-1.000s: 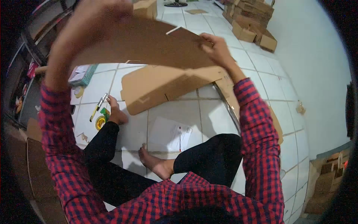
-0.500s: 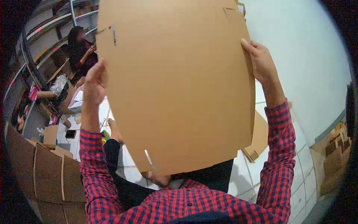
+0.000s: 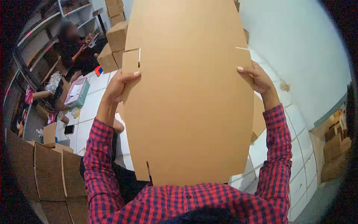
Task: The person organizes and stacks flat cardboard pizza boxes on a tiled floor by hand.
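A large flat cardboard sheet (image 3: 188,112) with slots cut near its corners fills the middle of the view, its near end close against my checked shirt. My left hand (image 3: 118,85) grips the left edge, thumb on the face just below a cut flap. On the opposite edge my right hand (image 3: 258,77) holds on too, its thumb over the face and the other fingers behind. The sheet's far end runs out of the top of the view. Part of another cardboard piece (image 3: 259,117) shows on the floor behind the right edge.
A person (image 3: 76,46) sits by the shelves at the back left, hands raised. Cardboard boxes (image 3: 117,37) are stacked behind the sheet. A basket (image 3: 79,93) and a phone (image 3: 69,129) lie on the tiled floor; brown cartons (image 3: 48,171) stand at left, a white wall (image 3: 298,56) at right.
The sheet has turned and tilted, so its cut flaps now sit lower. My left hand has shifted right, its thumb now on the face; my right hand has moved slightly down.
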